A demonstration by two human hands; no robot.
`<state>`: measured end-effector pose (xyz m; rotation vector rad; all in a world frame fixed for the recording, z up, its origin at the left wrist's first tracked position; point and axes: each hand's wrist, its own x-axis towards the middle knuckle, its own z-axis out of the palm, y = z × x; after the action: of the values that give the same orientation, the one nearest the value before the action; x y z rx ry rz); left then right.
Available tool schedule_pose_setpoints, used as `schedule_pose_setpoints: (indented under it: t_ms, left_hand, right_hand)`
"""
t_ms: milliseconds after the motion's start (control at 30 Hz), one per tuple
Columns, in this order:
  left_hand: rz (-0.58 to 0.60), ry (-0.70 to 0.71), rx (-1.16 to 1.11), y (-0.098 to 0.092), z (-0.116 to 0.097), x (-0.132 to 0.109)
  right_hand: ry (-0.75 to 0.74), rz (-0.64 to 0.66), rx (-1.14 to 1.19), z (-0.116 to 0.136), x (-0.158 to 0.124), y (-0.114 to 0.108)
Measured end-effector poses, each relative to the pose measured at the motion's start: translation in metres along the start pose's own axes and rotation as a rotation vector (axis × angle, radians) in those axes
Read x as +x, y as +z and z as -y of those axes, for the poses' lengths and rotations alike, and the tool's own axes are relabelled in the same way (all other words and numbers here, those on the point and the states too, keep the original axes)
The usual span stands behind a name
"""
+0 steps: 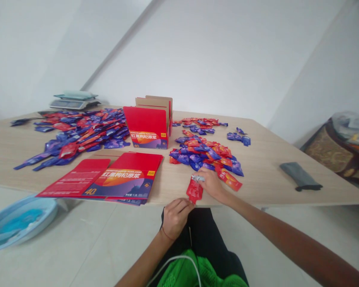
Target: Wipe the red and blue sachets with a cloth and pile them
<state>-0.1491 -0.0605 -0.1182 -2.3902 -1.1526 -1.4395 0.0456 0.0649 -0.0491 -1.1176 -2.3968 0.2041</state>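
A red juice sachet [194, 190] lies flat at the table's front edge. My left hand [177, 217] is closed on the sachet's near, narrow end with its fingertips. Over the far end is my right hand [210, 182], closed around a crumpled grey-white cloth [198, 178] that touches the sachet's upper part. Just right of that hand lies an orange-red sachet [229, 179]. Behind it rises a pile of blue and red sachets [202, 153]; my right fingers hide part of its front.
Left of my hands are flat red cartons [119, 179], with an upright open carton [148, 127] behind. Long sachet strips [86, 133] are heaped at left, near a scale [74, 103]. A dark grey cloth bundle [300, 176] lies right. A blue basin [20, 223] stands below.
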Motion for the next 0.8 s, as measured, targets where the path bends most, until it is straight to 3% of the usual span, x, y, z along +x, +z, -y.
schedule_pose_setpoints:
  t_ms: [233, 433, 500, 667, 733, 800]
  left_hand:
    - [0.010, 0.008, 0.064, -0.002, -0.006, 0.004]
    - [0.035, -0.025, 0.091, -0.015, -0.020, 0.015]
    - [-0.017, -0.122, 0.024, -0.020, -0.025, 0.020]
    - [-0.154, -0.629, -0.308, -0.036, -0.027, 0.034]
    - [-0.138, -0.742, -0.365, -0.038, -0.023, 0.037]
    - [-0.072, -0.765, -0.366, -0.039, -0.017, 0.036]
  right_hand:
    - [0.060, 0.011, -0.080, -0.012, 0.016, -0.005]
    - [0.029, -0.327, 0.088, -0.011, 0.006, -0.031]
    - [0.003, -0.406, 0.128, -0.012, 0.001, -0.045]
    - [-0.021, -0.534, 0.132, -0.010, -0.010, -0.070]
    - [-0.022, -0.556, 0.132, -0.007, -0.012, -0.074]
    - [-0.023, -0.537, 0.142, -0.002, -0.013, -0.075]
